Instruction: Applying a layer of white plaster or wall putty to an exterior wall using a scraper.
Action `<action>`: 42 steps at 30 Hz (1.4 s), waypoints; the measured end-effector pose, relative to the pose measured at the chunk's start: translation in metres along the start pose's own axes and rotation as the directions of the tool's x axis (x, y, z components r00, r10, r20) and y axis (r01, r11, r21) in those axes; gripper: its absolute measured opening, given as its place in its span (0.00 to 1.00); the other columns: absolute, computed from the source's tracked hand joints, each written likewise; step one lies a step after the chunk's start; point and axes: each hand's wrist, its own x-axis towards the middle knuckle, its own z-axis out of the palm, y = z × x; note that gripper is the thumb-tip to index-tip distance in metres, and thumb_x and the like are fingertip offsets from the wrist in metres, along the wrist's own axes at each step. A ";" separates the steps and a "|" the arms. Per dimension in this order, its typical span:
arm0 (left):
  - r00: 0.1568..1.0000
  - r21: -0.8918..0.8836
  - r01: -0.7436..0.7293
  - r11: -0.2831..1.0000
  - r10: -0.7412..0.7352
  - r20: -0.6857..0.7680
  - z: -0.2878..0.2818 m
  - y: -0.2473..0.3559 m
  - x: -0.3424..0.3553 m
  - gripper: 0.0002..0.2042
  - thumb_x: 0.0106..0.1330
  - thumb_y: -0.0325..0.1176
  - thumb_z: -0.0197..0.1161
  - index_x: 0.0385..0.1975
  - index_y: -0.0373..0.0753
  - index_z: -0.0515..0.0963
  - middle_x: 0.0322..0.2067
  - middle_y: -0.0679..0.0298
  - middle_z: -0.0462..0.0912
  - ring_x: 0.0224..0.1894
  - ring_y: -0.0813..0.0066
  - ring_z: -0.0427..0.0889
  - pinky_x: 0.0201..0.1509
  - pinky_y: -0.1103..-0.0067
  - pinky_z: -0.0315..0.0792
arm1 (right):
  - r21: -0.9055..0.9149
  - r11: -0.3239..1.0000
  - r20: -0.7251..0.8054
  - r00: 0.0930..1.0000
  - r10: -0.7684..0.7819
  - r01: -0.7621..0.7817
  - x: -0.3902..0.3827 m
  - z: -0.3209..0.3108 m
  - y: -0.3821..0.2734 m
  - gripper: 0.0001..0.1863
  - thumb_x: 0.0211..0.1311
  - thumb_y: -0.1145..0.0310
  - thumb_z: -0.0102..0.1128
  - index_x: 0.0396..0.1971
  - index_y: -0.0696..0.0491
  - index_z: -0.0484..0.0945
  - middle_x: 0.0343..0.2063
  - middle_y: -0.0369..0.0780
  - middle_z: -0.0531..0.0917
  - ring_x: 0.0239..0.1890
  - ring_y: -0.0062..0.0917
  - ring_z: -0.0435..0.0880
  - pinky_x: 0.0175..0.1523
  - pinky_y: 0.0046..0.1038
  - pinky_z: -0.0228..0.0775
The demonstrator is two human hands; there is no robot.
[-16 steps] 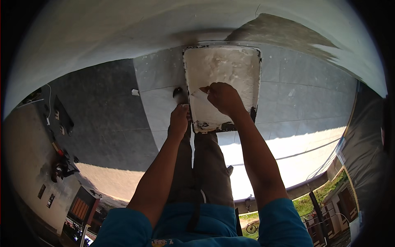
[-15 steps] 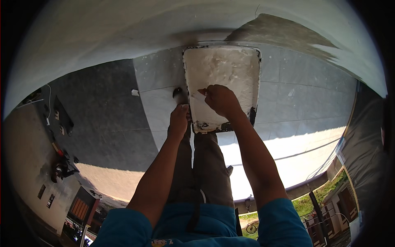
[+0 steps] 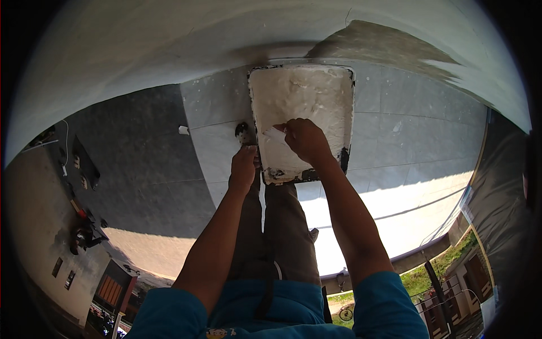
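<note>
In front of my legs is a rectangular dark-edged tray (image 3: 351, 113), spread with a whitish, lumpy paste (image 3: 305, 90). My left hand (image 3: 244, 169) is closed at the tray's left rim, its fingers partly hidden there. Over the near left part of the paste, my right hand (image 3: 305, 138) pinches a pale, flat-bladed tool (image 3: 275, 134) that resembles a putty knife. Its blade points left toward the rim, and whether it touches the paste cannot be told. Just beyond my left hand shows a dark thing with white splotches (image 3: 243, 133), possibly a shoe.
A pale wall (image 3: 169, 51) with a grey-brown patch (image 3: 384, 42) rises beyond the tray. Grey floor tiles (image 3: 406, 124) lie around, darker at left (image 3: 135, 141). A small white object (image 3: 183, 130) lies left on the floor. Dark sheeting (image 3: 497, 192) hangs at right.
The tray and both hands appear slightly farther left in the picture. More of the pale blade shows in my right hand. The blur beyond my left hand has cleared.
</note>
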 end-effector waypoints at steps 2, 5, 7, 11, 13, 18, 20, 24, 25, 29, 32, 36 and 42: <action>1.000 -0.010 -0.002 1.000 0.002 0.015 0.000 -0.001 0.003 0.13 0.75 0.41 0.51 0.41 0.37 0.77 0.32 0.65 0.81 0.34 0.75 0.81 0.42 0.75 0.76 | 0.045 0.998 -0.182 0.982 0.051 -0.043 0.000 -0.010 0.014 0.09 0.58 0.68 0.56 0.35 0.55 0.80 0.34 0.47 0.83 0.39 0.44 0.82 0.45 0.44 0.75; 1.000 -0.007 0.010 1.000 -0.010 0.025 0.000 0.003 0.002 0.14 0.75 0.42 0.51 0.41 0.37 0.77 0.32 0.65 0.81 0.34 0.74 0.81 0.42 0.75 0.76 | 0.170 0.965 -0.367 0.896 0.250 -0.200 -0.001 -0.039 0.024 0.08 0.58 0.69 0.58 0.33 0.57 0.81 0.30 0.47 0.83 0.35 0.43 0.83 0.42 0.41 0.75; 1.000 0.004 0.018 1.000 -0.018 0.021 0.001 0.008 -0.001 0.14 0.74 0.42 0.51 0.41 0.37 0.77 0.32 0.65 0.81 0.34 0.74 0.81 0.42 0.75 0.76 | 0.211 0.956 -0.359 0.893 0.271 -0.206 -0.012 -0.052 0.023 0.09 0.57 0.68 0.58 0.33 0.57 0.82 0.30 0.47 0.84 0.34 0.42 0.83 0.42 0.40 0.75; 1.000 -0.049 0.018 0.999 -0.019 -0.019 0.002 0.009 -0.001 0.14 0.75 0.42 0.53 0.34 0.38 0.75 0.27 0.68 0.76 0.28 0.78 0.76 0.36 0.76 0.74 | 0.193 0.966 -0.118 0.973 0.198 -0.173 -0.030 -0.043 0.025 0.11 0.61 0.68 0.58 0.37 0.57 0.84 0.32 0.47 0.85 0.34 0.39 0.85 0.41 0.33 0.75; 1.000 -0.028 0.008 1.000 -0.009 -0.028 0.002 0.007 -0.001 0.14 0.75 0.43 0.53 0.34 0.38 0.75 0.27 0.68 0.76 0.29 0.78 0.76 0.36 0.76 0.74 | 0.106 0.984 -0.049 0.987 0.150 -0.144 -0.032 -0.033 0.030 0.10 0.61 0.67 0.59 0.38 0.56 0.84 0.33 0.45 0.85 0.36 0.39 0.84 0.43 0.35 0.76; 1.000 -0.018 0.010 1.000 -0.010 -0.026 0.008 0.011 -0.002 0.15 0.74 0.43 0.52 0.33 0.37 0.75 0.27 0.68 0.76 0.28 0.79 0.75 0.36 0.77 0.74 | -0.076 0.991 -0.264 0.961 0.084 -0.108 -0.014 -0.051 0.042 0.08 0.59 0.68 0.58 0.35 0.54 0.83 0.31 0.44 0.83 0.39 0.40 0.81 0.45 0.39 0.74; 1.000 -0.022 0.013 1.000 -0.014 -0.024 0.007 0.012 -0.002 0.15 0.74 0.43 0.52 0.33 0.37 0.75 0.27 0.68 0.76 0.28 0.79 0.76 0.36 0.77 0.74 | -0.022 0.994 -0.337 0.937 0.093 -0.107 -0.009 -0.068 0.047 0.08 0.57 0.69 0.58 0.33 0.55 0.82 0.31 0.45 0.83 0.37 0.40 0.82 0.43 0.39 0.75; 0.999 -0.006 0.017 1.000 -0.018 -0.040 0.002 0.010 0.000 0.15 0.74 0.43 0.53 0.32 0.37 0.75 0.26 0.68 0.76 0.29 0.78 0.76 0.36 0.77 0.74 | 0.082 0.989 -0.302 0.943 0.140 -0.121 -0.015 -0.075 0.025 0.08 0.56 0.70 0.58 0.30 0.56 0.83 0.30 0.46 0.83 0.35 0.42 0.82 0.42 0.38 0.75; 0.999 -0.006 0.015 1.000 -0.015 -0.043 0.000 0.008 0.000 0.15 0.74 0.43 0.53 0.32 0.37 0.75 0.26 0.68 0.76 0.29 0.78 0.76 0.36 0.77 0.74 | 0.102 0.985 -0.249 0.955 0.162 -0.141 -0.018 -0.069 0.020 0.08 0.56 0.69 0.58 0.31 0.55 0.83 0.29 0.46 0.83 0.35 0.42 0.82 0.43 0.39 0.75; 0.998 0.014 0.006 1.000 -0.005 -0.055 0.007 0.005 0.000 0.16 0.74 0.43 0.53 0.33 0.36 0.75 0.27 0.67 0.77 0.29 0.77 0.77 0.37 0.76 0.75 | -0.088 0.996 0.055 0.998 0.027 -0.022 -0.018 -0.035 0.026 0.09 0.58 0.67 0.57 0.34 0.53 0.83 0.33 0.44 0.83 0.40 0.40 0.81 0.46 0.40 0.75; 0.998 0.024 -0.006 1.000 0.007 -0.056 0.009 0.008 -0.001 0.16 0.75 0.44 0.53 0.34 0.35 0.76 0.27 0.66 0.78 0.29 0.77 0.77 0.37 0.76 0.75 | -0.103 0.995 -0.031 0.999 -0.016 0.012 0.001 -0.033 0.034 0.10 0.62 0.66 0.57 0.36 0.54 0.83 0.34 0.44 0.84 0.39 0.40 0.81 0.46 0.39 0.75; 0.998 0.047 -0.004 0.999 0.007 -0.057 0.005 0.006 0.003 0.16 0.75 0.44 0.53 0.34 0.35 0.76 0.27 0.66 0.78 0.29 0.76 0.77 0.36 0.76 0.75 | -0.131 0.991 -0.252 0.968 -0.019 -0.015 0.028 -0.060 0.023 0.09 0.61 0.66 0.56 0.34 0.53 0.83 0.33 0.43 0.83 0.40 0.40 0.81 0.47 0.40 0.74; 0.996 0.056 -0.019 0.998 0.023 -0.081 0.004 -0.002 0.005 0.16 0.74 0.43 0.53 0.34 0.35 0.76 0.26 0.65 0.78 0.28 0.76 0.78 0.35 0.76 0.74 | -0.103 0.995 -0.110 0.994 0.001 -0.013 0.010 -0.050 0.007 0.08 0.59 0.67 0.57 0.33 0.52 0.83 0.33 0.42 0.84 0.41 0.38 0.81 0.48 0.39 0.75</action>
